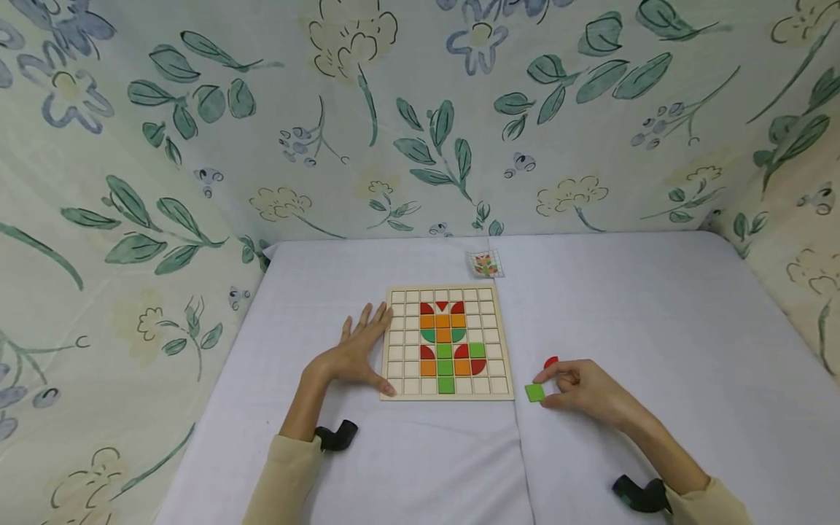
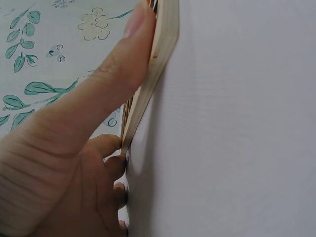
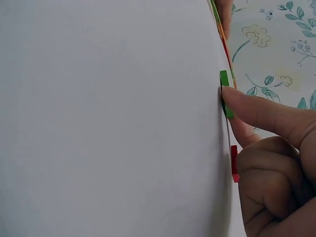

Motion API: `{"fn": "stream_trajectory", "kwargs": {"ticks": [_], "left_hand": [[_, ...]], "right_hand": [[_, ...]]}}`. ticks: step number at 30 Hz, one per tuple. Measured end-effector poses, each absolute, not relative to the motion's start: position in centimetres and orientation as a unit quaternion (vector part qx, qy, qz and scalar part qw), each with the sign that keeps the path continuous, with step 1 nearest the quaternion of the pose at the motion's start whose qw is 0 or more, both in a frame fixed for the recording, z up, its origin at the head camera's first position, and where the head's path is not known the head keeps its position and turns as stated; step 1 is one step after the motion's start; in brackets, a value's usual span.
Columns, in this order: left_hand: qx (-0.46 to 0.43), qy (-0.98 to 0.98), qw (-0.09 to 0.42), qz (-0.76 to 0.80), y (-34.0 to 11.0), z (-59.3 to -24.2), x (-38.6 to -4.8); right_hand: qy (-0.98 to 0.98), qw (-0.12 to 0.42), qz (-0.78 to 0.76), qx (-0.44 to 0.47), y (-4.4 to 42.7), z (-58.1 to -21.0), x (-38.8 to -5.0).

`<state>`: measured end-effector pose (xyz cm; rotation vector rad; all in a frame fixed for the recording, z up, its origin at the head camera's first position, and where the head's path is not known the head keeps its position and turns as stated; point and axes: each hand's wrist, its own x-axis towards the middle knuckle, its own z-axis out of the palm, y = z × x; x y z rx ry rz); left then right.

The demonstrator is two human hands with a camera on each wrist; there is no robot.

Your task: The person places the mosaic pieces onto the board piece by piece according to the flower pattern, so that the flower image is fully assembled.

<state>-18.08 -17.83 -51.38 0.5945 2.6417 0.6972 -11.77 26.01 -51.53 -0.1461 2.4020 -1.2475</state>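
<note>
A wooden grid board (image 1: 402, 397) lies on the white cloth, with red, orange and green tiles set in a flower-like pattern. My left hand (image 1: 354, 355) is spread along the board's left side, its thumb touching the lower left corner and the fingertips the edge higher up. In the left wrist view, the thumb (image 2: 106, 81) rests against the board's pale edge (image 2: 168, 34). Right of the board, my right hand (image 1: 590, 390) pinches a green square tile (image 1: 534, 393) between thumb and index finger, at the cloth. Just beyond those fingers is a red tile (image 1: 551, 361), partly hidden.
Behind the board's upper right corner lies a small pattern card (image 1: 485, 264) in a clear sleeve. White cloth (image 1: 617, 306) covers the table. A flower-printed curtain (image 1: 367, 160) hangs behind and at the sides. A black wrist camera (image 1: 337, 436) sits at the left sleeve.
</note>
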Motion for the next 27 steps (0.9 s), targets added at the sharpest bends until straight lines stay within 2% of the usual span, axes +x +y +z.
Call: {"fn": "stream_trajectory", "kwargs": {"ticks": [11, 27], "left_hand": [[0.205, 0.932, 0.172, 0.246, -17.8, -51.2, -18.0], [0.201, 0.934, 0.175, 0.237, -17.9, -51.4, -18.1]], "right_hand": [[0.871, 0.167, -0.460, -0.053, 24.4, -50.1, -13.1], [0.840, 0.166, -0.507, -0.093, 16.1, -49.9, -16.1]]}}
